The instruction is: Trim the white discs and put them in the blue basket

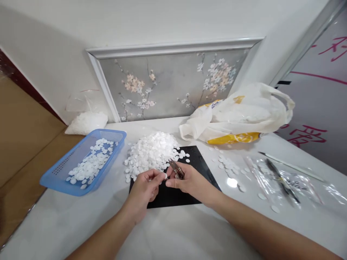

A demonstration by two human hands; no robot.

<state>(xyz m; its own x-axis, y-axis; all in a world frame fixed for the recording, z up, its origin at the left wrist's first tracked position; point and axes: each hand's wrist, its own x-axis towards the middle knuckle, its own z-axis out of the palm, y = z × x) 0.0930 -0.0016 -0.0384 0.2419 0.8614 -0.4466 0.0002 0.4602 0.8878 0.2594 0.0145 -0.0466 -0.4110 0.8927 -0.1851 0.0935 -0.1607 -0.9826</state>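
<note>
Between thumb and forefinger my left hand [148, 187] pinches a small white disc [165, 176] over the black mat [173, 196]. My right hand [191, 180] is closed around a pair of thread snips [176, 169], whose blades point up and away toward the pile. The fingertips of both hands are close together near the disc. Just beyond them a large heap of white discs [154, 150] covers the far left part of the mat. To the left, a blue plastic basket [67, 159] holds more of these discs.
A clear bag of white pieces [88, 122] stands behind the basket. A white and yellow plastic bag [238, 115] lies at the back right. Loose discs, clear packets [300, 186], a black pen-like tool [282, 180] and a thin white stick [294, 167] lie on the right.
</note>
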